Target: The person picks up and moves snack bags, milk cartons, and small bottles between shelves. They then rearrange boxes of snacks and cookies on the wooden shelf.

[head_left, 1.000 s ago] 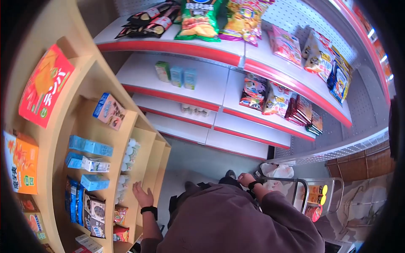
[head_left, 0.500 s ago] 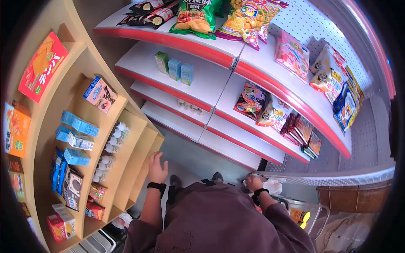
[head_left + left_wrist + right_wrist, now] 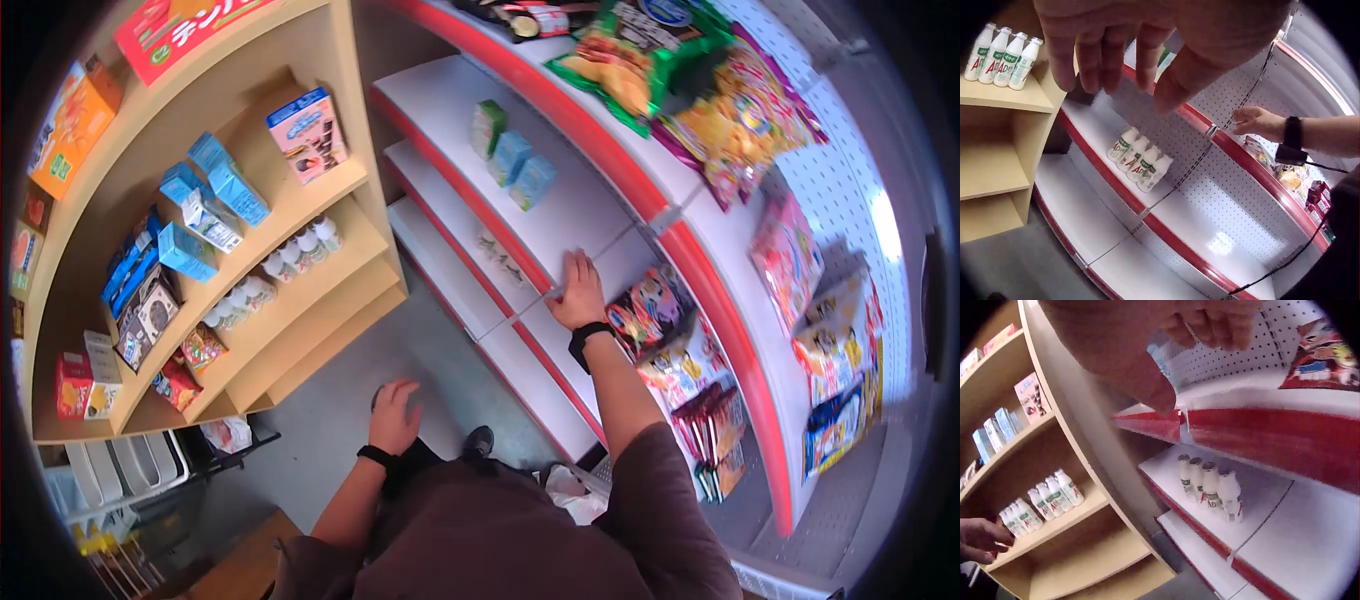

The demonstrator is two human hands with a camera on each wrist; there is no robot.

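Observation:
My right hand (image 3: 578, 290) reaches out at the red front edge of a white shelf (image 3: 575, 225), its fingers loosely extended and holding nothing. To its right on that shelf lies a dark snack bag (image 3: 648, 312); farther back stand a green carton (image 3: 488, 128) and light-blue cartons (image 3: 530, 183). Several white milk-drink bottles (image 3: 1210, 484) stand in a row on the shelf below. My left hand (image 3: 393, 418) hangs over the floor in front of my body, relaxed and without anything in it. In the left wrist view its fingers (image 3: 1113, 59) point downward.
On the left, a wooden shelf unit (image 3: 335, 262) holds more white bottles (image 3: 303, 247), blue cartons (image 3: 238, 190) and a pink box (image 3: 308, 135). Chip bags (image 3: 640, 60) lie on the top white shelf. A white plastic bag (image 3: 575, 495) is on the floor by my feet.
My view has swung right, toward the white shelves. The right hand has risen from beside my body to the shelf edge. The left hand stays low and empty.

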